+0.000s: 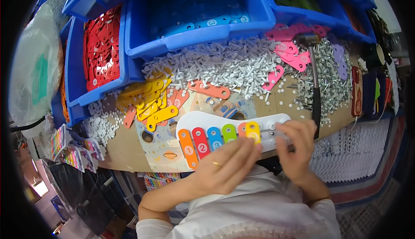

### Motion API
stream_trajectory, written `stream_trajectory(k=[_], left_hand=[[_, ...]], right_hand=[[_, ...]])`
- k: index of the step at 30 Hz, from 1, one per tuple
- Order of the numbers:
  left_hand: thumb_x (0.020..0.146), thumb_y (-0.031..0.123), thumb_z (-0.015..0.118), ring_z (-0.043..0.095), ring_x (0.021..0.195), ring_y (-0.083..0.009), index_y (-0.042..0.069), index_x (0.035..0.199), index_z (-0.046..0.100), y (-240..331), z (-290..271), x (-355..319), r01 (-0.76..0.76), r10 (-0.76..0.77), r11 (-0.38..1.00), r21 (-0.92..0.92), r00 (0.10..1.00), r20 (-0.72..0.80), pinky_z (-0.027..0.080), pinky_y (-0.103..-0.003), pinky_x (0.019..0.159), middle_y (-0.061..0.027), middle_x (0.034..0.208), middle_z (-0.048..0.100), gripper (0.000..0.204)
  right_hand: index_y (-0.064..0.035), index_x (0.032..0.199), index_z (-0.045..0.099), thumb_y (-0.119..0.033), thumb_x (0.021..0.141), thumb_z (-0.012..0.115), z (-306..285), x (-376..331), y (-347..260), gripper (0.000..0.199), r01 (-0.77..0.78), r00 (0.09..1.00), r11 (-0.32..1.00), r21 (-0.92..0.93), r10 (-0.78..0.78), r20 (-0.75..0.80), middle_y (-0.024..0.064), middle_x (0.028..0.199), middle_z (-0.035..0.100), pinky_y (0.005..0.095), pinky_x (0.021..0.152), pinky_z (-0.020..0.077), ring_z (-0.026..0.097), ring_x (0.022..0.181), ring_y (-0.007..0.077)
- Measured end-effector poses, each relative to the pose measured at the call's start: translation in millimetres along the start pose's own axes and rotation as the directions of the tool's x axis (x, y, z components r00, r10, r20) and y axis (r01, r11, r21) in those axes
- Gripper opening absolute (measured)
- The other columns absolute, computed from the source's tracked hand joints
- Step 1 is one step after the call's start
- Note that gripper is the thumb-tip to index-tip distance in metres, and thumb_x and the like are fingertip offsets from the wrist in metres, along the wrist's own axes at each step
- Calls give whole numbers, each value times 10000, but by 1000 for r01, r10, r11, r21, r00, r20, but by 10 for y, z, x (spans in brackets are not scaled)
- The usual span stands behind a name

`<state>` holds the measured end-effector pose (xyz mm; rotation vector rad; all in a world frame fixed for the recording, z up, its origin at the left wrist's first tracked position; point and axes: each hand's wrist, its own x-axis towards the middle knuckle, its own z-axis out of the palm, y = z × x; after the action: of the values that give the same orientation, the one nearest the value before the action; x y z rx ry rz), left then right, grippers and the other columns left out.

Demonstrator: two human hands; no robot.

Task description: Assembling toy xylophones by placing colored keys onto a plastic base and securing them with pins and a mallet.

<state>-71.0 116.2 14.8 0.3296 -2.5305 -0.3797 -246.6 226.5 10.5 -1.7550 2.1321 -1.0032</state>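
A white xylophone base (pixel 203 120) lies on the table in front of me, wide at its left end and narrow at its right. Orange (pixel 187 146), red (pixel 199 142), blue (pixel 213 136) and green (pixel 229 132) bars cross it in a row, then a partly hidden salmon one (pixel 242 129). My left hand (pixel 229 165) pinches a yellow bar (pixel 253 131) beside the salmon bar, its fingertips covering the lower part. My right hand (pixel 298 146) hovers by the base's narrow end, fingers bent, thumb and forefinger apart; I make out nothing held there.
Blue bins (pixel 173 44) line the back, one with red bars (pixel 101 49). White plastic pins (pixel 220 66) are heaped before them, with metal screws (pixel 328 79) at right. A hammer (pixel 314 75) lies among the screws. Loose yellow bars (pixel 147 98) and pink bars (pixel 292 55) lie around.
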Motion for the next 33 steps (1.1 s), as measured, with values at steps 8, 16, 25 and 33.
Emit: stream_trajectory(k=[8,16,25,33], left_hand=[[757,49,674,626,970,-226,27,931,721,207,254,-42,-9,12,999,-43,997,77,560,-287,749,-100,1030,660,182],[769,89,681,610,1023,-226,45,912,692,178,201,-56,17,-11,999,-45,992,126,523,-306,745,-99,1097,657,150],[769,268,720,486,1196,-317,-8,1323,492,89,146,109,337,-294,924,-181,928,228,429,-399,905,-149,1317,531,660],[690,239,803,550,1037,-279,26,1213,569,191,209,46,300,-319,926,-229,946,-54,429,-384,821,-100,1274,552,611]], right_hand=[[-86,1025,710,-126,715,753,-55,127,79,316,102,980,990,-92,-84,180,-10,1134,670,370,918,347,540,1055,239],[-93,1021,700,-130,698,771,-68,144,152,333,209,963,971,-112,-185,194,-4,1092,656,380,890,346,541,1025,238],[-128,917,671,-160,637,816,-91,-30,15,317,61,990,993,-104,-47,134,13,920,538,388,813,354,487,925,246],[-69,916,666,-85,725,761,-151,-137,-93,214,-188,976,967,173,165,139,47,896,600,378,766,418,555,865,252]])
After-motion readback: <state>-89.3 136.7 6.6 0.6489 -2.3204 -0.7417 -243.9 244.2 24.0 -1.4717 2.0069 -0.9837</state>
